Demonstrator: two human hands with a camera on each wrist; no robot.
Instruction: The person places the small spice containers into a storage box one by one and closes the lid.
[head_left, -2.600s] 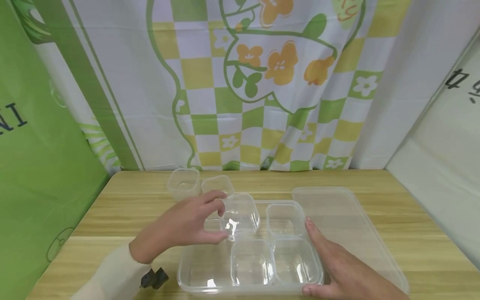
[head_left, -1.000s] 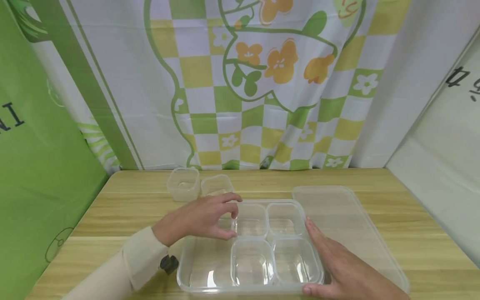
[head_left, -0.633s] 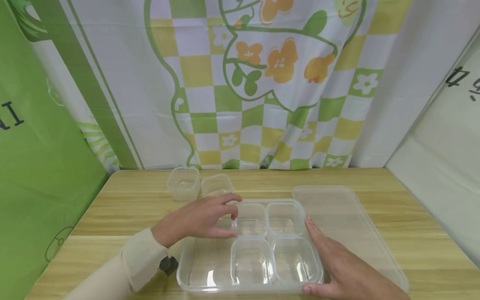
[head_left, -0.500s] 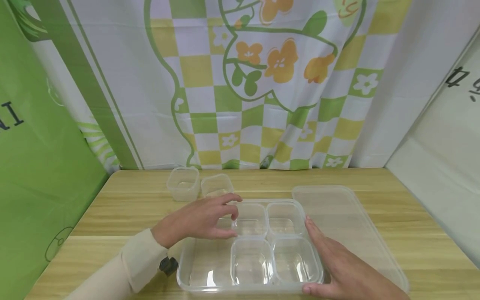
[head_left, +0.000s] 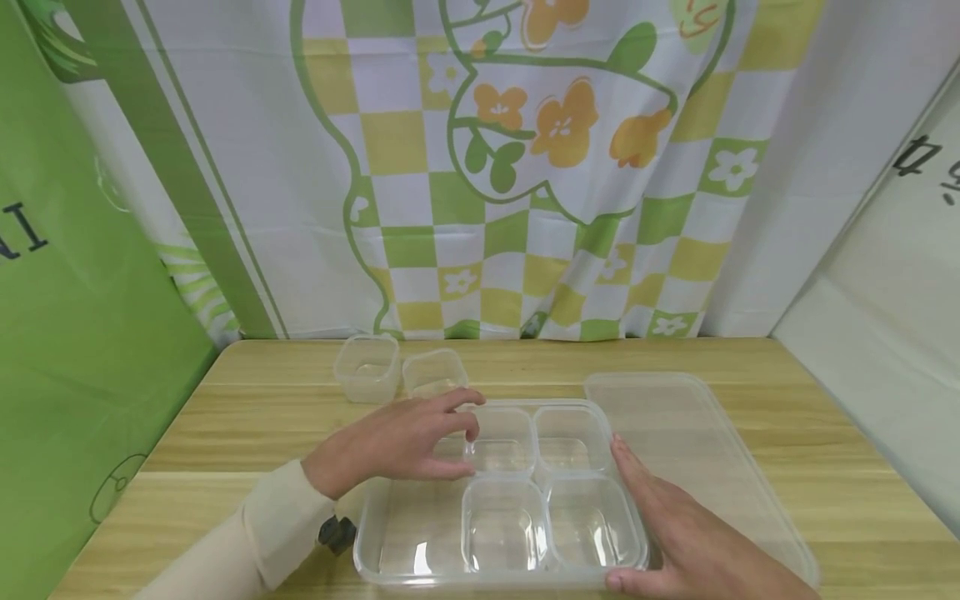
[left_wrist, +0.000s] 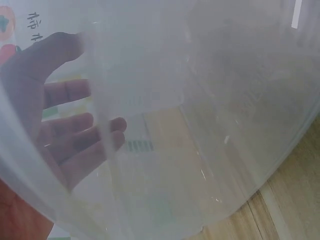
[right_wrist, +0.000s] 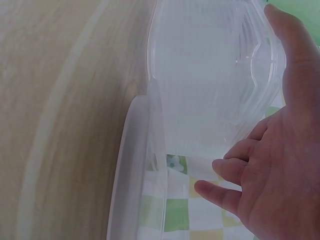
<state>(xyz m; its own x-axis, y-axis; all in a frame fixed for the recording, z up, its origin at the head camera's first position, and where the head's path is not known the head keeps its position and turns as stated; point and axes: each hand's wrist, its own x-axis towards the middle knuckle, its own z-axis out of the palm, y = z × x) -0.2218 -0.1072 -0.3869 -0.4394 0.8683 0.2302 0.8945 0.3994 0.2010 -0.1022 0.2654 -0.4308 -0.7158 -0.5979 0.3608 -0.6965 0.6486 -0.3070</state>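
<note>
A large clear plastic food box (head_left: 416, 533) stands on the table with several small clear containers inside its right part. My left hand (head_left: 405, 437) reaches over the box's left part and holds the back-left small container (head_left: 504, 454), thumb near its front corner and forefinger near its back corner. In the left wrist view those fingers show blurred through the box's clear wall (left_wrist: 225, 150). My right hand (head_left: 690, 533) lies along the box's right side, fingers extended, thumb at the front corner. The right wrist view shows the fingers (right_wrist: 225, 195) spread beside the wall.
Two more small containers, one at the far left (head_left: 367, 371) and one beside it (head_left: 435, 371), stand behind the box. A large translucent lid (head_left: 697, 450) lies flat to the right, partly behind my right hand. A patterned curtain (head_left: 510, 208) hangs behind the wooden table (head_left: 262, 433).
The left hand has lowered the tilted small container into the box's back-left spot, moving slightly right, and now stays there. My right hand has kept its place.
</note>
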